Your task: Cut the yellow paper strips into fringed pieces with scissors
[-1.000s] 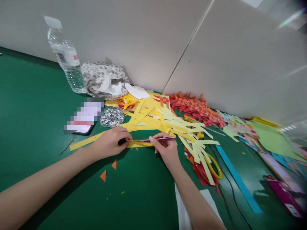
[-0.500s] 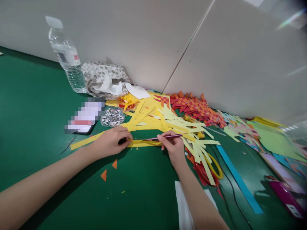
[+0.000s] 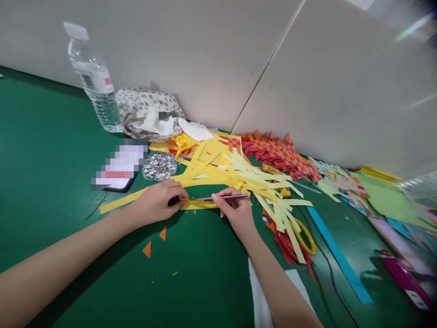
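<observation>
I am watching the left hand (image 3: 159, 200) and the right hand (image 3: 237, 210) working at a yellow strip (image 3: 200, 205), centre of the frame.
The left fingertips are pinching the strip; the right fingers are gripping a slim purple tool (image 3: 235, 197) over it. Just beyond, loose paper strips (image 3: 208, 171) are spreading mid-frame, googly eyes (image 3: 160, 166) lying to their left. Farther back, red-and-orange woven pieces (image 3: 273, 152) are piling up right of centre, and a water bottle (image 3: 95, 82) is standing upper left.

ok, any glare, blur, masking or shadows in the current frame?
Head view: rainbow-tinted flare, upper right; head view: far-right edge smeared, top-right corner dark; head view: phone screen mosaicked; head view: soft shadow under the left hand and forearm.
</observation>
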Demonstrator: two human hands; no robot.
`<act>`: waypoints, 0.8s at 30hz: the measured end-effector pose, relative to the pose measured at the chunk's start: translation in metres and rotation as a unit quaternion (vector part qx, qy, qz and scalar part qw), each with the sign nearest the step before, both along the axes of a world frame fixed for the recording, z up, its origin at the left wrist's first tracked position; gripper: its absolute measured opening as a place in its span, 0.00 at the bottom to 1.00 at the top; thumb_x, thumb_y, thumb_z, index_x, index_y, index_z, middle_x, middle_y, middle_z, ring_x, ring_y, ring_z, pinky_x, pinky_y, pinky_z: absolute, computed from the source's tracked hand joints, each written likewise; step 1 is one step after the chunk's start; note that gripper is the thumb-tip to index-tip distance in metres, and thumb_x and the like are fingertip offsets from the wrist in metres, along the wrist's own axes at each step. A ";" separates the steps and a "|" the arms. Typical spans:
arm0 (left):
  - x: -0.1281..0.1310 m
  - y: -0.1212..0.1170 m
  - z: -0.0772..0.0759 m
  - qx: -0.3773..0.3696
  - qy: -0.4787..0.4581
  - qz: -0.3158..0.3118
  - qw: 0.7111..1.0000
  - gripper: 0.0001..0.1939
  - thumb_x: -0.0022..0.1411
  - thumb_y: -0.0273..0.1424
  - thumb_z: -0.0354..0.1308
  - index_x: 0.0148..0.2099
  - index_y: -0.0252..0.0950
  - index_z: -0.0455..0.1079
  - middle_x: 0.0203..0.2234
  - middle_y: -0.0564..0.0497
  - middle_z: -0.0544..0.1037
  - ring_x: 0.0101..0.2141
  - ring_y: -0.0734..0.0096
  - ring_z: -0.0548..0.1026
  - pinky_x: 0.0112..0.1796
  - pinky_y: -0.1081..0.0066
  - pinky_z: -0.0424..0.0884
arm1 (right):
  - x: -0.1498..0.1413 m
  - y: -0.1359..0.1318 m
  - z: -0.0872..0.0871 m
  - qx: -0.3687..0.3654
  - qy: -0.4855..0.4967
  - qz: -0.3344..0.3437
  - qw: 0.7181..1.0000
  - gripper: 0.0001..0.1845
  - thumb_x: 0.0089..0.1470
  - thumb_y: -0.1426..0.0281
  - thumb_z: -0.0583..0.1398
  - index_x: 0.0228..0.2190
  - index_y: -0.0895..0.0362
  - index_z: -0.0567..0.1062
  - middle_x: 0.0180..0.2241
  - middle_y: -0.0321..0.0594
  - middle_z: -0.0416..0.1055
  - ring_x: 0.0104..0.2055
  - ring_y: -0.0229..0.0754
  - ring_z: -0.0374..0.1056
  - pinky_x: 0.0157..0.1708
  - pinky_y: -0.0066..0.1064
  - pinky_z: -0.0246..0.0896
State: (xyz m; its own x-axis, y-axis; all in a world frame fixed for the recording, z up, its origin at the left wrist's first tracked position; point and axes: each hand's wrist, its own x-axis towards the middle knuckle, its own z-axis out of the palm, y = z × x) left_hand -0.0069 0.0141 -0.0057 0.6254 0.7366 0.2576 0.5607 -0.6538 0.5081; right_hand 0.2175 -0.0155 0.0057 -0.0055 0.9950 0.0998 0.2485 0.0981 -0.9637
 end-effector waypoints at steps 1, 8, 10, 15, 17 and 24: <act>0.000 0.000 0.000 0.000 0.000 0.000 1.000 0.07 0.59 0.25 0.51 0.36 0.37 0.71 0.29 0.50 0.74 0.33 0.67 0.70 0.34 0.69 0.65 | -0.001 0.000 0.000 -0.001 -0.004 0.002 1.000 0.12 0.46 0.62 0.65 0.23 0.57 0.71 0.15 0.29 0.63 0.14 0.30 0.57 0.14 0.24 0.50; -0.001 0.000 -0.002 0.001 -0.003 -0.002 1.000 0.08 0.59 0.25 0.51 0.36 0.37 0.71 0.29 0.50 0.74 0.34 0.66 0.70 0.34 0.70 0.65 | 0.003 0.003 -0.001 -0.005 -0.018 -0.001 1.000 0.13 0.46 0.61 0.64 0.23 0.57 0.71 0.15 0.29 0.62 0.14 0.30 0.56 0.14 0.24 0.50; -0.001 0.001 -0.002 0.000 -0.004 -0.001 1.000 0.08 0.59 0.26 0.51 0.36 0.37 0.71 0.29 0.50 0.74 0.34 0.66 0.70 0.34 0.69 0.65 | 0.006 0.003 0.000 -0.001 -0.016 -0.013 1.000 0.12 0.46 0.61 0.65 0.22 0.57 0.71 0.14 0.29 0.62 0.14 0.31 0.56 0.14 0.24 0.50; -0.001 0.000 -0.001 0.002 -0.005 0.001 1.000 0.08 0.61 0.28 0.50 0.36 0.37 0.71 0.30 0.49 0.75 0.34 0.67 0.71 0.35 0.69 0.66 | 0.015 0.002 0.003 0.025 -0.004 -0.055 0.998 0.12 0.44 0.63 0.65 0.22 0.57 0.70 0.15 0.29 0.63 0.15 0.31 0.57 0.15 0.24 0.51; -0.001 0.000 -0.001 0.002 -0.003 0.000 1.000 0.08 0.60 0.27 0.50 0.36 0.37 0.71 0.30 0.49 0.75 0.34 0.67 0.71 0.35 0.69 0.66 | 0.014 0.001 0.004 0.031 0.003 -0.055 0.998 0.12 0.45 0.63 0.65 0.22 0.57 0.70 0.15 0.29 0.63 0.15 0.31 0.57 0.16 0.24 0.51; -0.001 0.001 0.001 0.007 -0.002 0.000 1.000 0.08 0.59 0.26 0.51 0.37 0.38 0.71 0.29 0.49 0.75 0.33 0.67 0.71 0.33 0.69 0.66 | 0.000 0.000 0.003 0.003 -0.026 0.003 1.000 0.13 0.46 0.60 0.64 0.22 0.56 0.70 0.14 0.29 0.62 0.14 0.31 0.55 0.14 0.25 0.49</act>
State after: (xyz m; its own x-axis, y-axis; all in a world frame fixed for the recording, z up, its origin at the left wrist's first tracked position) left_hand -0.0079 0.0149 -0.0051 0.6238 0.7335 0.2701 0.5596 -0.6603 0.5009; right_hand 0.2172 -0.0151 0.0090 -0.0174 0.9944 0.1047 0.2969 0.1051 -0.9491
